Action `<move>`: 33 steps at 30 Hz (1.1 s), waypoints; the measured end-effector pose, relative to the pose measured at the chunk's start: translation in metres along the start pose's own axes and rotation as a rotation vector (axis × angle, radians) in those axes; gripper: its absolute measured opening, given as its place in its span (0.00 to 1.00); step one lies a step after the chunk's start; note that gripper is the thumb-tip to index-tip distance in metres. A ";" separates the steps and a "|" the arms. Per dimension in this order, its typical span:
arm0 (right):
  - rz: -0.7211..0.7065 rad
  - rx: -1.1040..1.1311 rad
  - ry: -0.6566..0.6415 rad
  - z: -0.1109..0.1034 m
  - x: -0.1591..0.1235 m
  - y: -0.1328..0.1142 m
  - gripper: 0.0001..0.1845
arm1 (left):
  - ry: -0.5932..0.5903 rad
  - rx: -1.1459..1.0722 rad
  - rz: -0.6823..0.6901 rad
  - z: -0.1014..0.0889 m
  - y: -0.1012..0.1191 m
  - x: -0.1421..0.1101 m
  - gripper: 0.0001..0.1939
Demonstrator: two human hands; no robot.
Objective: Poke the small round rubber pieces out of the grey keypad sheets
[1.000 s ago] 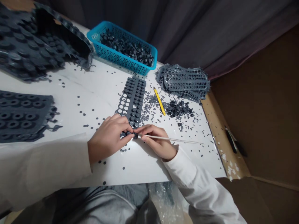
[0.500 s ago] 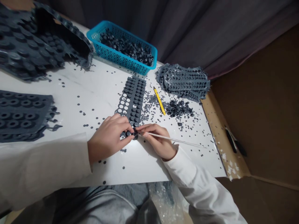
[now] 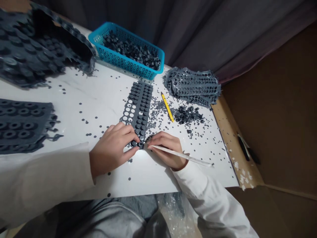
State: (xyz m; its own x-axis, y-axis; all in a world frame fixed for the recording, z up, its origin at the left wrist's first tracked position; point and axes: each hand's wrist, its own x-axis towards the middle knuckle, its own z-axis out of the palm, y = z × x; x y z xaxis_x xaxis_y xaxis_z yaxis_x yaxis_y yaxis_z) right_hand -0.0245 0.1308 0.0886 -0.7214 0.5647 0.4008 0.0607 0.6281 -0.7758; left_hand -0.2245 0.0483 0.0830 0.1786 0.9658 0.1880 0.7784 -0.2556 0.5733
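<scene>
Midway through clearing dark rubber rings [image 3: 140, 144] from a perforated rubber strip [image 3: 137, 112], lying lengthwise near the middle of the white surface [image 3: 106, 92], its near end toward the front edge. Fingers [image 3: 130, 138] of the left hand [image 3: 111, 150] curled and pressed down on that end; fingers [image 3: 159, 140] of the right hand [image 3: 167, 152] pinching 1 thin white stick [image 3: 183, 156]. More picking called for along the filled rows. Against the earlier frame, right hand shifted slightly away from the strip end, far tip of the stick lower
</scene>
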 end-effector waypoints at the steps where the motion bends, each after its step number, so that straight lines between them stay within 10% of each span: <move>1: -0.007 0.001 0.005 0.001 -0.001 0.000 0.05 | 0.000 0.004 0.003 0.000 0.000 0.000 0.06; 9: -0.027 -0.034 -0.023 0.003 -0.003 0.008 0.04 | 0.003 0.004 0.011 0.000 0.000 0.000 0.07; 21: -0.457 -0.516 -0.205 -0.001 0.013 0.018 0.06 | 0.008 0.026 0.034 0.002 -0.001 0.000 0.06; 33: -0.475 -0.452 -0.132 0.004 0.009 0.029 0.05 | 0.027 0.015 0.017 -0.002 0.002 0.000 0.06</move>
State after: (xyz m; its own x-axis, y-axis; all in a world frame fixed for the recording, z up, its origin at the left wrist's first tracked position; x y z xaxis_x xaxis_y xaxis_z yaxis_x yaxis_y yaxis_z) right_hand -0.0321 0.1519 0.0680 -0.8174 0.1189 0.5636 -0.0224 0.9712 -0.2374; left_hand -0.2240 0.0481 0.0856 0.1756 0.9599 0.2187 0.7845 -0.2706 0.5579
